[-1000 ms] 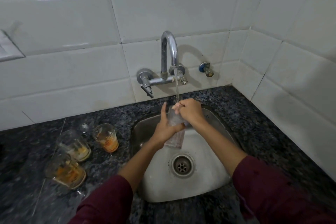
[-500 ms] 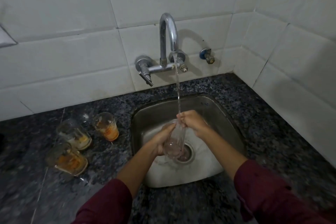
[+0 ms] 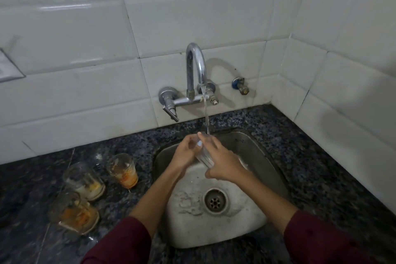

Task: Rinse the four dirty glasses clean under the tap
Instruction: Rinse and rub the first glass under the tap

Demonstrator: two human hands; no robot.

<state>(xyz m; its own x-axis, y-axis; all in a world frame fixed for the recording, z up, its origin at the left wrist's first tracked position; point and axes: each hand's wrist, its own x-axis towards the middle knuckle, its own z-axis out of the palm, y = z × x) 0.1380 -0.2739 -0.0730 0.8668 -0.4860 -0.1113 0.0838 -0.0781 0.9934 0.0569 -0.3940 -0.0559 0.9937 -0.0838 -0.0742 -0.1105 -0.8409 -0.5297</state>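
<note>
A clear glass (image 3: pixel 204 154) is held over the steel sink (image 3: pixel 263 156), its mouth up under the thin stream from the chrome tap (image 3: pixel 196 66). My left hand (image 3: pixel 185 153) grips it from the left, and my right hand (image 3: pixel 222 163) wraps round its right side and base. Three dirty glasses with orange and white residue stand on the dark counter left of the sink: one nearest the sink (image 3: pixel 123 169), one in the middle (image 3: pixel 83 181), one in front (image 3: pixel 74 212).
The tap's lever handle (image 3: pixel 170 111) points down at the left of the spout. A small valve (image 3: pixel 241 87) sticks out of the tiled wall on the right. The drain (image 3: pixel 215 200) lies in the sink bottom. Speckled counter (image 3: pixel 310 156) runs to the corner wall at right.
Both hands lifted the glass from low over the drain back up to the stream. My right hand shifted from the rim to the glass's side and base.
</note>
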